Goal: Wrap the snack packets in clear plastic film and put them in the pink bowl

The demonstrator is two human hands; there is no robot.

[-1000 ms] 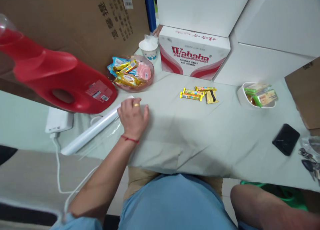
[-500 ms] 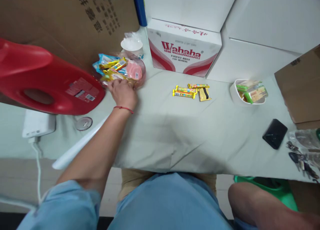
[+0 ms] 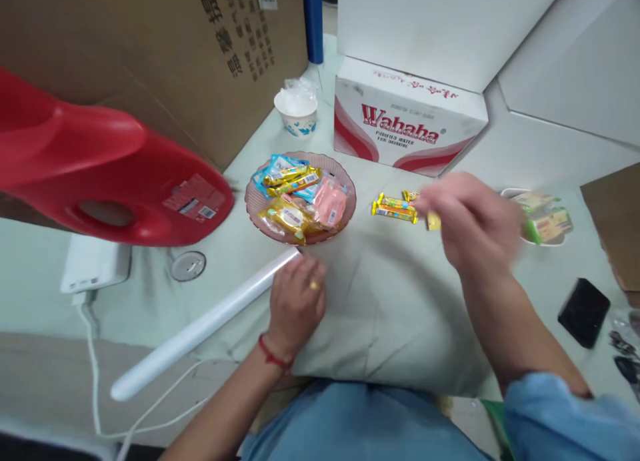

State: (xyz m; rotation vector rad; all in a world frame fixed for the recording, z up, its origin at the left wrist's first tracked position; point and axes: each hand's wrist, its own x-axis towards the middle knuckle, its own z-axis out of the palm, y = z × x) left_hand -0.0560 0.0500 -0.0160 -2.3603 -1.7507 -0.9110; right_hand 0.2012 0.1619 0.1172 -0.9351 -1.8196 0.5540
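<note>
Left hand [image 3: 299,297] curled by white roll [image 3: 210,321], near edge of table [image 3: 365,307]; right hand [image 3: 480,224] blurred; can't tell either's hold. Likely light, slick: grasp mid-length.

A creased, pale green cloth-covered table [image 3: 365,314] spreads beneath the left hand [image 3: 299,297]. Beyond that hand rise a brown cardboard box [image 3: 150,61] and a blue post [image 3: 313,21]; beyond the right hand [image 3: 480,224], white boxes [image 3: 415,27]. Greyish floor [image 3: 40,367] shows nearer, leftward.

a narrow gap parts bowl [image 3: 253,206] and bars [image 3: 395,212]; red jug [image 3: 150,174] blocks left
</note>
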